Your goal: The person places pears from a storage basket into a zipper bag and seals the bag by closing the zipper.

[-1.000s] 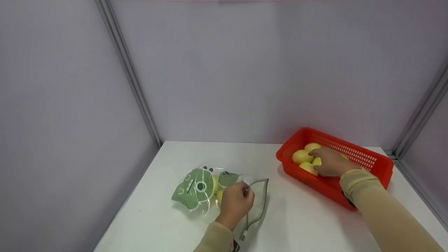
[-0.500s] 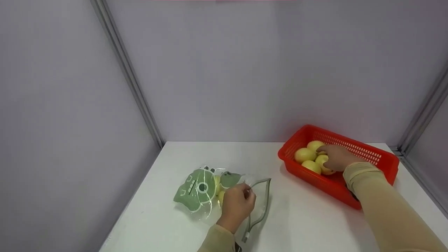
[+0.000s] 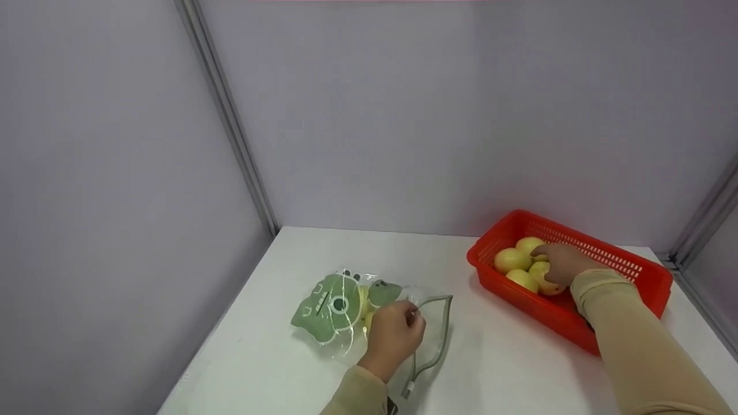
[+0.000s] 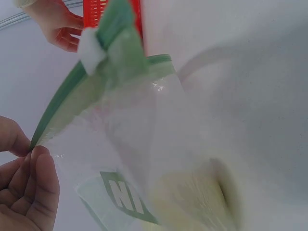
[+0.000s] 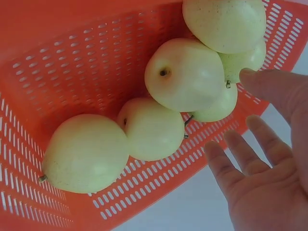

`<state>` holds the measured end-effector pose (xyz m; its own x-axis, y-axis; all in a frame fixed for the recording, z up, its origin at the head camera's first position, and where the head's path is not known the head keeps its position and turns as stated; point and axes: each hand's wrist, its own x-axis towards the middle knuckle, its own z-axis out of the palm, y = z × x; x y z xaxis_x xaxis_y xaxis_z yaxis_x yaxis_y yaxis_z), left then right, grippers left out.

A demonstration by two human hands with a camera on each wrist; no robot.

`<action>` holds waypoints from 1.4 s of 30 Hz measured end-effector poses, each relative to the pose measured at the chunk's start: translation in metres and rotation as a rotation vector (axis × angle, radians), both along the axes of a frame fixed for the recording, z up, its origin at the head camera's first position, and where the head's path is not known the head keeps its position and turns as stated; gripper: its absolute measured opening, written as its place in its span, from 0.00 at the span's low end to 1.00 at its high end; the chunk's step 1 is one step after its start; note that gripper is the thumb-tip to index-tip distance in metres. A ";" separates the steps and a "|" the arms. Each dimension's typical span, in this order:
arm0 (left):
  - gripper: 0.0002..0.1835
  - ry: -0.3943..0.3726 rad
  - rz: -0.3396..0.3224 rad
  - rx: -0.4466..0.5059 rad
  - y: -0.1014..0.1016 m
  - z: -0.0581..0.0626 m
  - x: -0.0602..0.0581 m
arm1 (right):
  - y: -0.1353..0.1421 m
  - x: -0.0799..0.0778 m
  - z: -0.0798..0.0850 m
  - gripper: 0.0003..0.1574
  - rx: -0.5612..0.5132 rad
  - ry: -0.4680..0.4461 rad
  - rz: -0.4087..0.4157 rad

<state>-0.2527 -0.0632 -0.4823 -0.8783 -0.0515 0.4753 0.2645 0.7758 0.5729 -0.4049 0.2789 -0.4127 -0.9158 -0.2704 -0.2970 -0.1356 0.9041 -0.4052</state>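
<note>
My left hand [image 3: 395, 334] pinches the edge of a clear zip bag [image 3: 328, 311] printed with green cartoon faces. In the left wrist view, thumb and finger hold the green zip strip [image 4: 57, 98], which has a white slider [image 4: 90, 52]; the mouth gapes. Something round and pale yellow [image 4: 185, 197] lies inside, blurred by the plastic. My right hand [image 3: 562, 265] reaches into a red basket [image 3: 536, 308] over several pale yellow pears [image 3: 512, 260]. In the right wrist view its fingers are spread beside the pears [image 5: 185, 74], with nothing gripped.
The white table [image 3: 248, 351] carries the bag at centre left and the basket at back right. A grey-purple wall [image 3: 369, 127] stands behind, with side panels at left and right. The basket's raised perforated rim surrounds the pears.
My right hand has shifted slightly within the basket, away from the left pears, so more of them shows. The left hand keeps its pinch on the bag. The whole view has shifted slightly.
</note>
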 end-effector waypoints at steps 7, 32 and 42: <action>0.04 0.050 -0.021 -0.023 0.001 -0.001 0.002 | 0.010 -0.013 -0.023 0.34 0.098 0.139 0.131; 0.02 0.034 -0.026 -0.004 -0.006 -0.002 0.018 | -0.001 0.016 -0.010 0.36 0.053 -0.062 -0.012; 0.02 -0.024 -0.054 0.009 -0.011 -0.002 0.020 | -0.006 0.026 -0.014 0.24 -0.118 -0.188 -0.250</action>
